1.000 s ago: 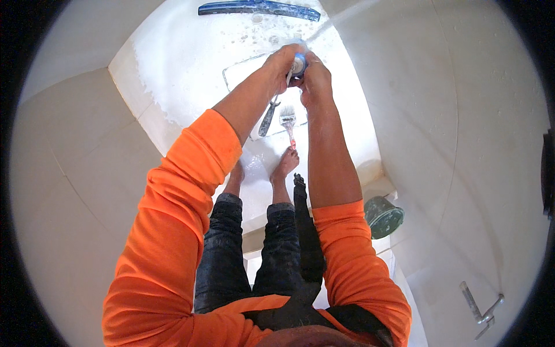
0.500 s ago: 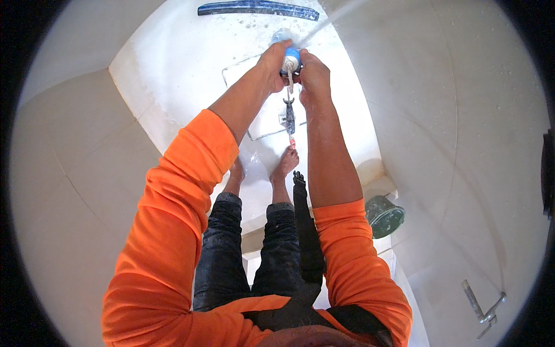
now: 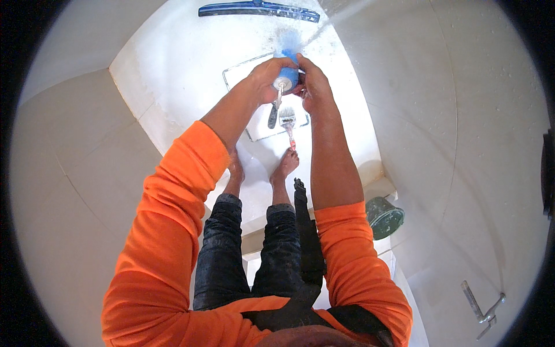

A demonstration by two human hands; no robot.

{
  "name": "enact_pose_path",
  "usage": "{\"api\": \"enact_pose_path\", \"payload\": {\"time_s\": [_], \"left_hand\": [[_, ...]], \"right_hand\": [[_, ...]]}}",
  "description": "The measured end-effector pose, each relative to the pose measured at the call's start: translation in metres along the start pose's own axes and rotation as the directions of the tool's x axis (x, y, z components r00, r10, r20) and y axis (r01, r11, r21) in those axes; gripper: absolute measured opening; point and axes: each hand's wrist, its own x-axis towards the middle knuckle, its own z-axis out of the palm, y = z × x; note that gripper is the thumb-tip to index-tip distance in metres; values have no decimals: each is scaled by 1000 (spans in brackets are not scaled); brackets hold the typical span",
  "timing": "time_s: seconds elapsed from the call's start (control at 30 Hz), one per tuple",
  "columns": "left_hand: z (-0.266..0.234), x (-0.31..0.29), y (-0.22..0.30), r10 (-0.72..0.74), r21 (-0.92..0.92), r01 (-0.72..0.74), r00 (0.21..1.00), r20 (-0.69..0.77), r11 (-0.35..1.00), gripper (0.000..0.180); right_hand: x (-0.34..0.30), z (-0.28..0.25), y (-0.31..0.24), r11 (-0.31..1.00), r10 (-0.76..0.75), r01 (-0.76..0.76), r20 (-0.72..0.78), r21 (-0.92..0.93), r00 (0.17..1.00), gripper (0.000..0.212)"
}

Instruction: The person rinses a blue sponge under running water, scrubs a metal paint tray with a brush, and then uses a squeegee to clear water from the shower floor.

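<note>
Both my hands are wrapped round a paint roller [image 3: 285, 80] with a blue cover and a whitish end cap. Its pale metal frame runs back toward me and ends in a dark handle [image 3: 272, 116]. My left hand [image 3: 269, 74] grips the roller's left side. On its right side, my right hand [image 3: 312, 81] has its fingers curled round it, partly hidden. A pale streak like a water jet comes from the upper right toward the roller's far end. Below the hands, a paintbrush [image 3: 288, 120] lies on the wet white floor, its reddish handle end by my foot.
A blue floor squeegee [image 3: 259, 8] lies at the far side. A dark green bucket [image 3: 385, 218] stands to the right, behind my forearm. Pale walls rise on both sides, with a metal tap [image 3: 491, 312] on the right wall. A black strap [image 3: 309, 231] hangs before my legs.
My hands have drawn the roller nearer to me. Its dark handle has swung to the left, uncovering the paintbrush on the floor.
</note>
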Motion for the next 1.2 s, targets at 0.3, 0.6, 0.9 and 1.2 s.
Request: {"api": "enact_pose_path", "payload": {"time_s": [0.3,0.6,0.9,1.2], "left_hand": [[-17,-19,-24,127,655,-116,991,32,747,40],[-28,-31,-27,234,827,-78,970,-65,556,44],[-34,-47,-14,252,809,-67,962,-102,584,58],[-52,-88,-26,-66,441,2,989,130,898,58]], "right_hand": [[47,10,30,972,235,-228,145,-64,961,47],[73,36,36,971,224,-215,76,-107,972,41],[93,51,25,968,189,-190,-26,-163,982,47],[126,-28,28,909,-25,-139,384,392,923,34]]}}
